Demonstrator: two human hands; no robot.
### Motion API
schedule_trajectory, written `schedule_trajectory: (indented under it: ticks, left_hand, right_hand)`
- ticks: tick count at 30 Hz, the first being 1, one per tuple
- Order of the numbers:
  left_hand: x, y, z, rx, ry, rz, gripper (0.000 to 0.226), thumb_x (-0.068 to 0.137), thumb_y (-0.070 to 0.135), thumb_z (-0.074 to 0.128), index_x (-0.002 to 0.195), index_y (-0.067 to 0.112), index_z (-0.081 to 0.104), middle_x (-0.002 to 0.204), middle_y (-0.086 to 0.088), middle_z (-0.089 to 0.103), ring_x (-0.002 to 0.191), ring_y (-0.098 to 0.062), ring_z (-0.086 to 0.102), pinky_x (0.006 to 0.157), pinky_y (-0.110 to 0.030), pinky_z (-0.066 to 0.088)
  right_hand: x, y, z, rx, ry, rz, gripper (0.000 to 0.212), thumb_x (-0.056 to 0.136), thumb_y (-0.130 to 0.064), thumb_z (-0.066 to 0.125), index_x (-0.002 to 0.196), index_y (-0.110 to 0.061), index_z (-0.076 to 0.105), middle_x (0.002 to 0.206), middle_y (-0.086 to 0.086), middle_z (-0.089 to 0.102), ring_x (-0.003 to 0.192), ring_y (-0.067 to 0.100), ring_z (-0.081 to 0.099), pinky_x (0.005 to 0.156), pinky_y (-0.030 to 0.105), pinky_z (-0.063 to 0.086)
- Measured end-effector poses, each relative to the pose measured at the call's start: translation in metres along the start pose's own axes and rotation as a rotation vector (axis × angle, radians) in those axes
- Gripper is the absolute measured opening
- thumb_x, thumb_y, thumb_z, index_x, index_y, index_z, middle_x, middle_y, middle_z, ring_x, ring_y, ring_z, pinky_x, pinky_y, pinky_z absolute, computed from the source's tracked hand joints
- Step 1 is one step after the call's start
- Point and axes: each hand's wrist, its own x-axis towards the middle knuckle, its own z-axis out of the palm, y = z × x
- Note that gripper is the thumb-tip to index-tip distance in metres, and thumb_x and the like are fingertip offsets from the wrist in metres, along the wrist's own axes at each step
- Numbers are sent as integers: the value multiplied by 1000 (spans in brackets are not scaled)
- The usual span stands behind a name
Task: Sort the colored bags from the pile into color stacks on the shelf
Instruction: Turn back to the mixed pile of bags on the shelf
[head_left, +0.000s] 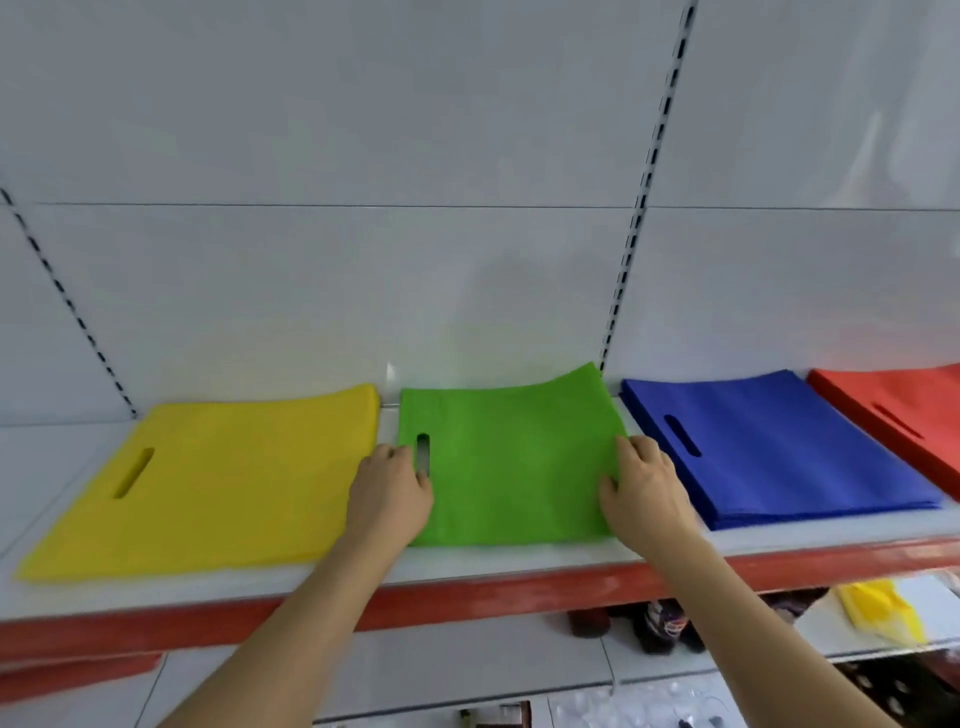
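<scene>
Head view shows both hands laid on the green bag stack (511, 462) in the middle of the shelf (467, 569). The left hand (392, 486) rests at the stack's left edge, just beside the slot handle (423, 454), its fingers loosely bent against the fabric; whether they pinch the edge cannot be told. The right hand (641, 486) rests on the stack's right edge, fingers spread and fairly straight, thumb on the green surface, gripping nothing that can be seen. The far right corner of the top green bag lifts up a little against the white back panel (363, 260).

Just to the left of the green stack, with a narrow strip of shelf between them, lies the yellow bag stack (218, 483), flat, its slot handle toward the left. To the right of the green stack lies the blue bag stack (779, 447), several layers visible at its near edge, close to the right hand. Beyond it at the frame's right edge lies the red bag stack (904, 410), partly cut off.

The shelf has a red front lip (467, 597). Below it, on a lower level to the right, a crumpled yellow bag (878, 608) lies beside dark blurred items.
</scene>
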Motion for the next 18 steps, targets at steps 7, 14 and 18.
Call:
schedule_trajectory:
  ticks: [7,14,18]
  left_hand:
    - [2,2,6,92,-23,22,42,103,39,49,126,10,67,119,-7,68,109,-27,62,92,-40,54]
    - [-3,11,6,222,-7,19,54,103,52,41,135,14,62,126,-7,66,116,-28,57,95,-41,52]
    - [-5,18,4,215,-11,-10,55,103,50,41,139,13,60,132,-9,63,121,-29,55,99,-42,51]
  right_hand:
    - [8,7,14,-23,-71,14,49,106,-42,46,141,-8,50,153,12,44,136,29,47,114,42,44]
    - [10,9,17,-100,-165,9,96,99,-80,23,165,-10,24,175,16,10,162,35,8,131,49,18]
    - [12,10,17,-89,-153,-7,91,100,-77,22,165,-13,25,176,14,4,162,34,2,131,51,16]
